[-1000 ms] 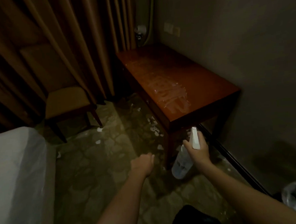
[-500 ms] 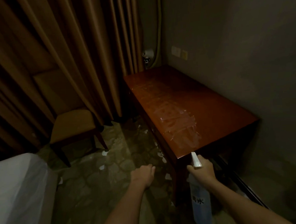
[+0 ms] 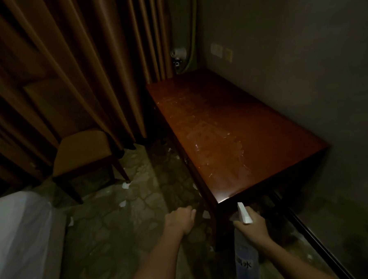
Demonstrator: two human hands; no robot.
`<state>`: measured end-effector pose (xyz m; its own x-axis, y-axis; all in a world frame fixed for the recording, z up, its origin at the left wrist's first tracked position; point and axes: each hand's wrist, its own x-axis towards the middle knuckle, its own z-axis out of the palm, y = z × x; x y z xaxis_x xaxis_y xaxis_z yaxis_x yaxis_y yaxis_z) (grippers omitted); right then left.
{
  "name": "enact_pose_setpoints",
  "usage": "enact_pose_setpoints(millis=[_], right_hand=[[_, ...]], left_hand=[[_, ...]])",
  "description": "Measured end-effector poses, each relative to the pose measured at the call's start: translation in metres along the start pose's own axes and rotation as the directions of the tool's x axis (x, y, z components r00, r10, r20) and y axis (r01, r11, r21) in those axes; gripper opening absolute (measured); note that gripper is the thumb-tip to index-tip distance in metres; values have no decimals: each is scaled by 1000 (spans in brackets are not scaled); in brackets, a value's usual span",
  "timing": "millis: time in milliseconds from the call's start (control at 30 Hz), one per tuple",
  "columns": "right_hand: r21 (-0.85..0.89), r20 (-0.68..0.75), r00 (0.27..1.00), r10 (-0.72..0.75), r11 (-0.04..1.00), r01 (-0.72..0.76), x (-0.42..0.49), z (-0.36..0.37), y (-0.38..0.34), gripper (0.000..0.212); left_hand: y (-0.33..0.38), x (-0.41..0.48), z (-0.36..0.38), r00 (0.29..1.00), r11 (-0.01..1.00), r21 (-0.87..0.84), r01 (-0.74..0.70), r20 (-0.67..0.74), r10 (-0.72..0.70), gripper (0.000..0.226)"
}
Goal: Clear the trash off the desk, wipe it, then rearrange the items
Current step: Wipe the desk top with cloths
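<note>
- Holding the spray bottle [image 3: 245,255] by its neck, our right hand [image 3: 252,229] wraps its fingers round it just under the white nozzle [image 3: 244,214], which points up toward the table's near edge.
- Our left hand [image 3: 180,220] hangs beside it, fingers [image 3: 189,212] loosely curled, grasping nothing.
- The table [image 3: 252,118] lies ahead of and above both hands, its long axis running away from us along the wall.
- The right fingers sit just below its near short edge, the left fingers just off its near corner.
- Wet streaks [image 3: 217,146] cover the top forward of the right fingers; neither hand holds a cloth.
- We judge wiping comes next, so the free left fingers must fetch one.
</note>
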<state>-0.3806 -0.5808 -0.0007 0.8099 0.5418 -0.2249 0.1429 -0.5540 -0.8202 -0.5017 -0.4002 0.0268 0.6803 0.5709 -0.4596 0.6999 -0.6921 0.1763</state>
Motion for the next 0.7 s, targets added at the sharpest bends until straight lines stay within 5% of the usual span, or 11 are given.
enact_pose_setpoints(millis=[267,700], right_hand=[[-138,-19,994,-105,985,101,12,0,-2,19],[30,82,990,-111,994,109,51,25,-68,22]], left_hand=[[10,13,-4,1000,1000,17,-6,1,6,40],[-31,17,-23,999,998,-41,37,-29,-38,39]])
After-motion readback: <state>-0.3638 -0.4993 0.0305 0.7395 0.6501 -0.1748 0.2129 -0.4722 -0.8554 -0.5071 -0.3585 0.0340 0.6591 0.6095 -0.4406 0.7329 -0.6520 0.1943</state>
